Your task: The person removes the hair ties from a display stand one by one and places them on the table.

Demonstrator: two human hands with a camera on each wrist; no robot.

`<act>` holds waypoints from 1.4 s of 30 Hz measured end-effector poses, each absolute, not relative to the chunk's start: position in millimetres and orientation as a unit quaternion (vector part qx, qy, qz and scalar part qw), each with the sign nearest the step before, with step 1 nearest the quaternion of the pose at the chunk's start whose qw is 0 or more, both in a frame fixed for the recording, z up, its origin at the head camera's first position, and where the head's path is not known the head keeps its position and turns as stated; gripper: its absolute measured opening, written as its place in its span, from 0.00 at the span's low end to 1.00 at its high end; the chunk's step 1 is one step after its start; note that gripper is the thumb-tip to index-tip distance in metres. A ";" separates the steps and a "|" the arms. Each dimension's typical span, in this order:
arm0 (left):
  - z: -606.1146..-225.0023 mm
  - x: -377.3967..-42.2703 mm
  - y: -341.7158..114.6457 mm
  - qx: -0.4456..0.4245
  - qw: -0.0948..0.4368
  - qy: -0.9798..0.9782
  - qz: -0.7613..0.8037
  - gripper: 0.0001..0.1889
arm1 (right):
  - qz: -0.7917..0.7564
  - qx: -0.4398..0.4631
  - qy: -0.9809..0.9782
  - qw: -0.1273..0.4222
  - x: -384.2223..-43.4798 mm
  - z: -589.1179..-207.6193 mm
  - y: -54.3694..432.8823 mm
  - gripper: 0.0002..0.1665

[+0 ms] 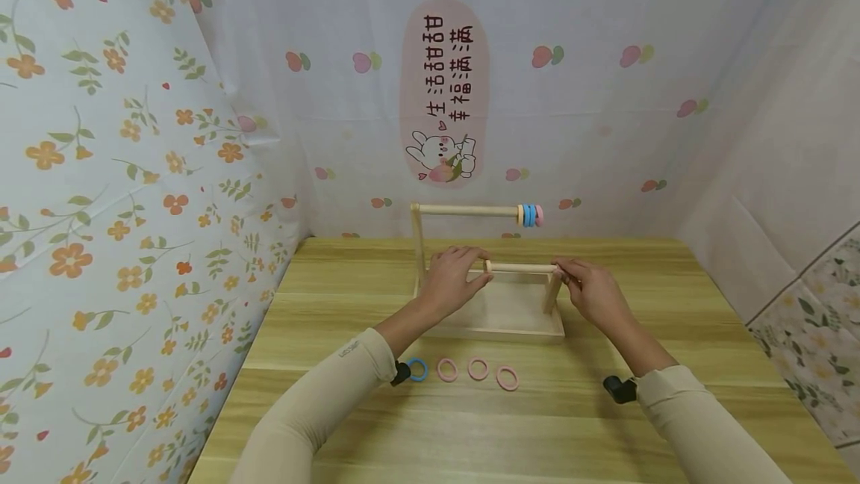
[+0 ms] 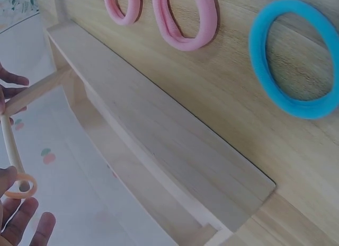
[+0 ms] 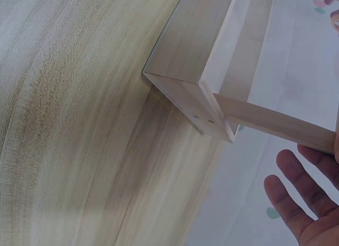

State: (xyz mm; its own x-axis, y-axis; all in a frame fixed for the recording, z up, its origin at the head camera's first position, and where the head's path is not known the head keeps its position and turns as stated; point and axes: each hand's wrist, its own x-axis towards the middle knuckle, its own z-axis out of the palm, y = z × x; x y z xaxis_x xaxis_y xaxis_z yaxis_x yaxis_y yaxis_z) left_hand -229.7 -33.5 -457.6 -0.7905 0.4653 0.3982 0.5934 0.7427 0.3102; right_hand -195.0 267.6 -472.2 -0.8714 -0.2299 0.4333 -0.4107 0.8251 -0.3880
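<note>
My left hand [image 1: 449,278] pinches a pale orange hair tie [image 1: 488,266] at the free left end of the lower wooden rod [image 1: 520,268]. In the left wrist view the rod's tip shows inside the loop of the tie. At the rod's other end, my right hand [image 1: 594,293] grips the top of the short post [image 1: 552,293] with thumb and forefinger. The right wrist view has its other fingers [image 3: 296,203] spread beside the post. Both belong to a wooden stand with a shallow tray base [image 1: 497,333].
Above, the stand's upper rod [image 1: 470,210] carries several hair ties [image 1: 529,215], yellow, blue and pink, at its right end. On the table in front lie a blue hair tie [image 1: 418,370] and three pink hair ties [image 1: 478,369]. A printed cloth [image 1: 336,118] hangs behind.
</note>
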 end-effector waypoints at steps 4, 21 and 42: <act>-458.6 -229.9 -36.0 -0.284 0.156 -0.921 -0.218 0.18 | 0.240 0.171 -0.937 0.188 -194.4 -471.9 267.3 0.20; -460.8 -226.5 -46.2 -0.280 0.159 -0.922 -0.214 0.15 | 0.240 0.172 -0.937 0.187 -194.4 -473.0 268.4 0.20; -469.0 -223.2 -56.3 -0.309 0.137 -0.906 -0.255 0.15 | 0.239 0.174 -0.934 0.200 -195.7 -476.1 269.0 0.20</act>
